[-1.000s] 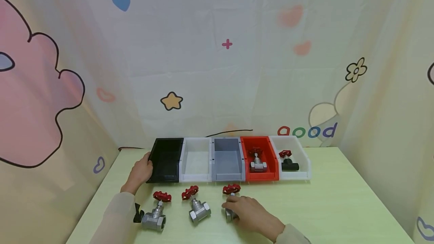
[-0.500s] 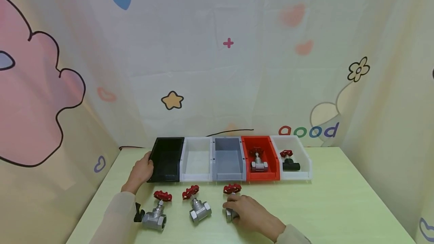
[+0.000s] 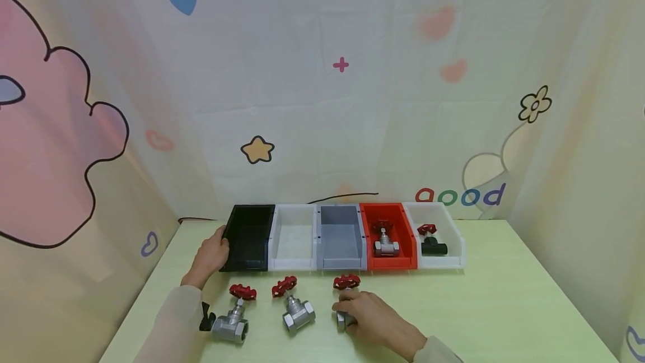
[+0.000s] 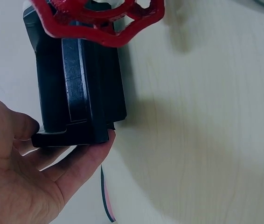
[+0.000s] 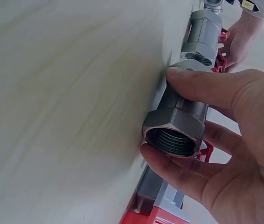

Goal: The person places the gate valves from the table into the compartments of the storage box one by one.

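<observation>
My left hand (image 3: 210, 254) grips the end wall of the black bin (image 3: 247, 245), thumb on one side and fingers on the other; the left wrist view shows this hold on the bin (image 4: 76, 79) up close. On the table my right hand (image 3: 380, 321) holds a metal valve with a red handwheel (image 3: 346, 282). Its threaded end faces the camera in the right wrist view, where thumb and fingers clasp the valve body (image 5: 174, 123). Two similar valves lie to the left, one in the middle (image 3: 298, 314) and one (image 3: 230, 328) near my left sleeve.
The black bin begins a joined row with a white bin (image 3: 293, 264), a grey bin (image 3: 341, 263), a red bin (image 3: 392, 263) and another white bin (image 3: 456, 259). A metal valve (image 3: 386, 247) sits in the red one, a black-bodied valve (image 3: 434, 248) in the right white one.
The head view has drifted very slightly. Both hands keep their places and holds, and the valves lie as before.
</observation>
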Demonstrator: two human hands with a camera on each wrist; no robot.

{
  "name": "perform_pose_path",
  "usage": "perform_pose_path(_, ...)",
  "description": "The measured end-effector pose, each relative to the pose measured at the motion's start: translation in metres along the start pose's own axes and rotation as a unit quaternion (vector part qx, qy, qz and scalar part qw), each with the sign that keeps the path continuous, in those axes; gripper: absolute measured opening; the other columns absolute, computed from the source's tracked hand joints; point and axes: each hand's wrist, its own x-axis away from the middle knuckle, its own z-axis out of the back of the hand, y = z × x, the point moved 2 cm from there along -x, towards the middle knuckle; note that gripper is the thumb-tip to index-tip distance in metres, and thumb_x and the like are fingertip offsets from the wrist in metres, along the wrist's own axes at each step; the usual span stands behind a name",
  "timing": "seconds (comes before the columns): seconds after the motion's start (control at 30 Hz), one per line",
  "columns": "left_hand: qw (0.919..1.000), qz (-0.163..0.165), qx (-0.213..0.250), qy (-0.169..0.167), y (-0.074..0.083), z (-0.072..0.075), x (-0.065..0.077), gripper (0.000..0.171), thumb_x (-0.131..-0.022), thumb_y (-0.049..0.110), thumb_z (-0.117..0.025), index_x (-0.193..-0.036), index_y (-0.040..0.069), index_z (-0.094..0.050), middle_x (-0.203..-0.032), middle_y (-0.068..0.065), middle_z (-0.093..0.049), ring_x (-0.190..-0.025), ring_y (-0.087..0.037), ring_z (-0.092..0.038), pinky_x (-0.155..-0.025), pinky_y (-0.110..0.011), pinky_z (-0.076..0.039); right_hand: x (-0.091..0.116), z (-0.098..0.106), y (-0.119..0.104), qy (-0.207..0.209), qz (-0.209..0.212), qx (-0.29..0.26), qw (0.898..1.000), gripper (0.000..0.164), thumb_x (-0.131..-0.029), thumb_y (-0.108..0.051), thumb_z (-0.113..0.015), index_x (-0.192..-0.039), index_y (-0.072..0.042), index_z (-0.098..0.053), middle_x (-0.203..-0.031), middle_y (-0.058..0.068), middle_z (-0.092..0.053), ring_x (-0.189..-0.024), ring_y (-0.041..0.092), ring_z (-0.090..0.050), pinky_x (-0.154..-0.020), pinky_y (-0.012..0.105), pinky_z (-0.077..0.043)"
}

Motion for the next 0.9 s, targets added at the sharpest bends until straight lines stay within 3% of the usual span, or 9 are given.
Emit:
perform_pose_path(0.5,1.0,0.004,0.002,-0.003,0.003,0.001,0.002,0.054,-0.104,0.015,-0.027,-0.153,-0.006,-0.021,-0.143,-0.036,-0.044,-0.122,-0.052,-0.051,-0.097,-0.062,-0.044,0.0,0.015,-0.009,0.044,0.029,0.016,0.998,0.042,-0.078,-0.014,-0.082,-0.118,-0.022,-0.072,-0.114,-0.002,-0.065,-0.093,0.01,-0.061,-0.087,0.033,-0.055)
perform_pose_path(0.9,1.0,0.004,-0.001,-0.001,0.003,0.0,0.001,0.053,-0.104,0.015,-0.027,-0.153,-0.006,-0.021,-0.143,-0.036,-0.044,-0.123,-0.053,-0.05,-0.098,-0.063,-0.043,0.002,0.042,-0.016,0.083,0.044,0.026,0.995,0.041,-0.078,-0.011,-0.081,-0.117,-0.019,-0.072,-0.112,-0.001,-0.065,-0.094,0.013,-0.062,-0.087,0.033,-0.056)
